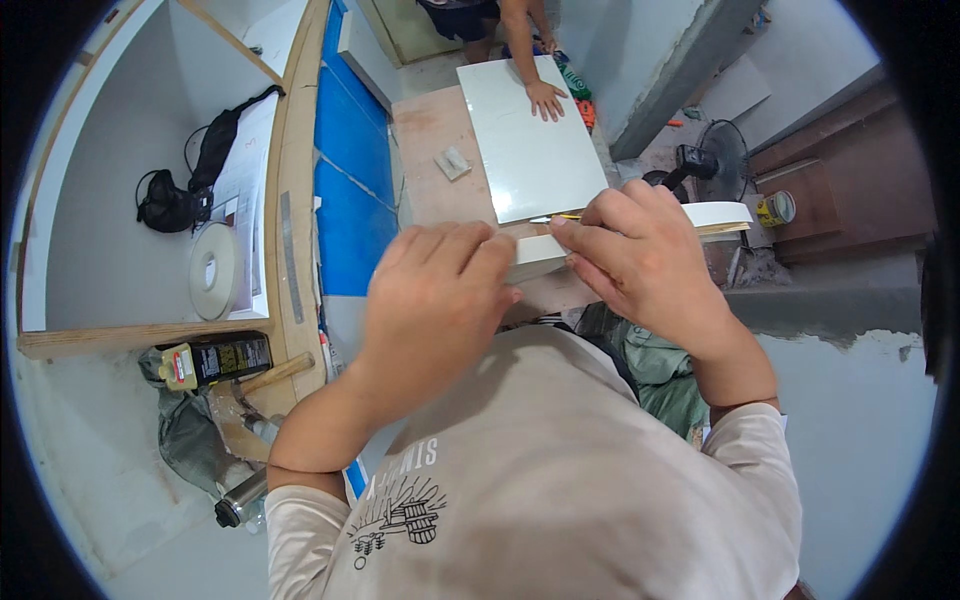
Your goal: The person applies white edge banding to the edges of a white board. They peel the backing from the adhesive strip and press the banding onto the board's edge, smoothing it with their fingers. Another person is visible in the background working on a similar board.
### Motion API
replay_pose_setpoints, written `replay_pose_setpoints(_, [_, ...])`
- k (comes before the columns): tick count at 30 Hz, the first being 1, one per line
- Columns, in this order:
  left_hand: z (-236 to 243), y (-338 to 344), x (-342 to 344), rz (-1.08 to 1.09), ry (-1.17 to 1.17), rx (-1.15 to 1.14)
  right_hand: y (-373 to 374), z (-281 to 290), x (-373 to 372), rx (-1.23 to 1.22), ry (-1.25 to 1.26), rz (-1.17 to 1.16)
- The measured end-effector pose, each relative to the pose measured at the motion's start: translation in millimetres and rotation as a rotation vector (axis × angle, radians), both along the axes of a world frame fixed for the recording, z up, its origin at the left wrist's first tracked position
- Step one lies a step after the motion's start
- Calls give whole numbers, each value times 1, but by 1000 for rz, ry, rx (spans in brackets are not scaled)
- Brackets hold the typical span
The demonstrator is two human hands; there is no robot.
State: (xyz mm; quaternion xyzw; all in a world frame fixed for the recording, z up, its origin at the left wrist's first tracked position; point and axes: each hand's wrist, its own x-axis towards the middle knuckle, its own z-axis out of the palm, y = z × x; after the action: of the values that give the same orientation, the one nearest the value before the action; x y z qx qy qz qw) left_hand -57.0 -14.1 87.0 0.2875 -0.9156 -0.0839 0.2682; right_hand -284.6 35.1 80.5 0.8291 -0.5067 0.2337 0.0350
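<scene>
My left hand grips the left end of a narrow white board with tan edges, held crosswise in front of me. My right hand grips the same board farther right, its thumb and fingers bent over it. A slim yellow object with a pale tip lies at my right thumb; I cannot make out what it is. Just beyond, a large glossy white panel lies on a pinkish worktop, beside a small grey block. A co-worker's hand rests flat on the panel's far part.
A cabinet with a black bag and tape roll is at left, above a bottle, hammer and steel flask. A fan and bucket stand right of the worktop, near a grey pillar.
</scene>
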Motion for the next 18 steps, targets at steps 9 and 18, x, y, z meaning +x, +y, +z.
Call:
replay_pose_setpoints(9, [-28, 4, -21, 4, 97, -91, 9, 18, -16, 211, -79, 17])
replay_pose_setpoints(18, [-24, -2, -23, 17, 116, -86, 0, 15, -25, 85, -66, 43])
